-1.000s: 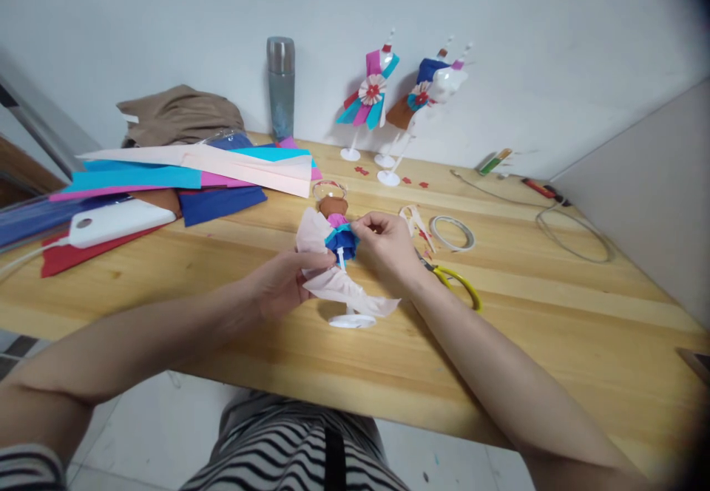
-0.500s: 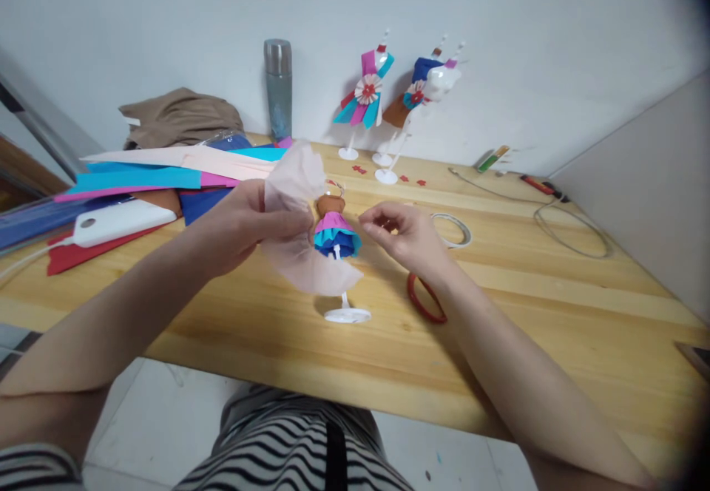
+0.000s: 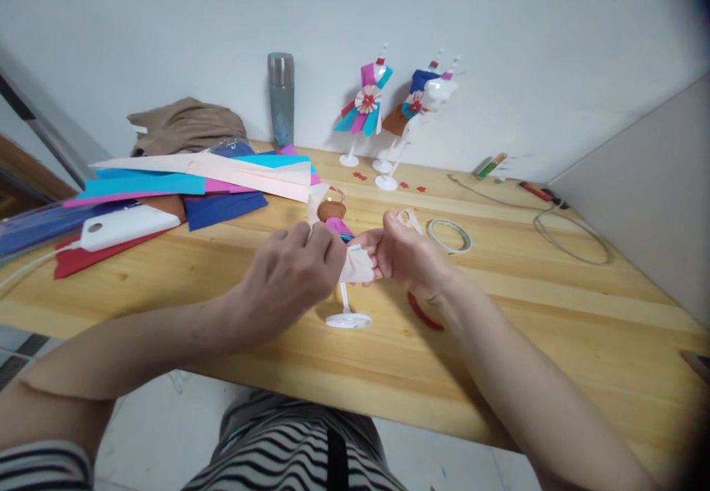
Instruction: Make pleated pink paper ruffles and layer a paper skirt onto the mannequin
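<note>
A small dress-form doll stand wearing a brown paper top (image 3: 331, 211) and a pink skirt layer (image 3: 336, 227) stands upright on its round white base (image 3: 348, 320). In front of its skirt, a pale pink crepe paper strip (image 3: 358, 265) stretches between both hands. My left hand (image 3: 291, 273) is closed on the strip's left part, knuckles toward me. My right hand (image 3: 407, 258) has its fingers on the strip's right end, thumb raised. Most of the skirt is hidden behind the hands. Beneath my right wrist shows a red loop handle (image 3: 424, 312), partly covered.
A white tape roll (image 3: 449, 236) lies right of my right hand. Crepe paper sheets (image 3: 249, 173), a white glue-gun-like device (image 3: 130, 226) and brown cloth (image 3: 188, 125) are at left. Behind stand a flask (image 3: 281, 99) and dressed forms (image 3: 366, 99). A cable (image 3: 499, 199) lies right.
My left hand has moved right and down and turned over with the crepe paper. My right hand has come to the strip's other end, in front of the doll stand's skirt.
</note>
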A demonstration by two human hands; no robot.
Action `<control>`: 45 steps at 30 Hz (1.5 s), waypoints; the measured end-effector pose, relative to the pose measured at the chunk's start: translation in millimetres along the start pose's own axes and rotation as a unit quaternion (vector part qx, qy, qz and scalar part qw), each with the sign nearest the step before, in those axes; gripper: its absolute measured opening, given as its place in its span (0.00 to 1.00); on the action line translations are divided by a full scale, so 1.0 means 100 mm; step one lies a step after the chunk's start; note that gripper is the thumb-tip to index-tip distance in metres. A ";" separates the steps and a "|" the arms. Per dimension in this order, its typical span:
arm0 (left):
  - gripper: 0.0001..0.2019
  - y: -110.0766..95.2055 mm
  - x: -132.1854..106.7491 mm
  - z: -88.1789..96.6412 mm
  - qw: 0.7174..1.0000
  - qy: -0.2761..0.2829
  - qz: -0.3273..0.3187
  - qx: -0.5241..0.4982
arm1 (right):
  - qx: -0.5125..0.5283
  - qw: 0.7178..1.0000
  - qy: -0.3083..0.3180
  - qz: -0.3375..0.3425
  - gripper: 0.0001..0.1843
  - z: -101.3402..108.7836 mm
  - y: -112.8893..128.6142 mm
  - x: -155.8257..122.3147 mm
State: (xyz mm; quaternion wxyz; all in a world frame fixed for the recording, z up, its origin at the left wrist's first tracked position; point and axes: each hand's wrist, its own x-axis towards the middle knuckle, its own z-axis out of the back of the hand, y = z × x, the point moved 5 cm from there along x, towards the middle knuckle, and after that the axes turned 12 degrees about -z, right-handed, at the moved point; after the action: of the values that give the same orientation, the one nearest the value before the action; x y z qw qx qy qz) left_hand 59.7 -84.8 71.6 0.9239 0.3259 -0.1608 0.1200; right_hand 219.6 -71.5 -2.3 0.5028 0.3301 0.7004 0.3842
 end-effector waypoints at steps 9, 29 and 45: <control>0.22 -0.25 -0.15 -0.31 0.971 0.166 0.067 -0.158 | 0.056 0.997 -0.047 0.010 0.16 -0.18 -0.09 0.02; 0.10 0.06 -0.45 0.02 0.877 -0.091 0.177 -0.436 | -0.230 0.972 0.031 -0.025 0.14 -0.20 -0.08 -0.13; 0.07 0.13 0.01 -0.41 0.783 0.007 -0.037 -0.620 | -0.209 0.977 0.034 0.002 0.15 -0.15 0.03 -0.18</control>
State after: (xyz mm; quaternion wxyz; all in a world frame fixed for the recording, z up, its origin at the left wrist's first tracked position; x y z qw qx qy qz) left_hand 65.4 -48.5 49.0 0.9315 -0.3126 -0.1819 -0.0378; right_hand 210.5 -88.3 11.7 0.5356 0.2055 0.6207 0.5345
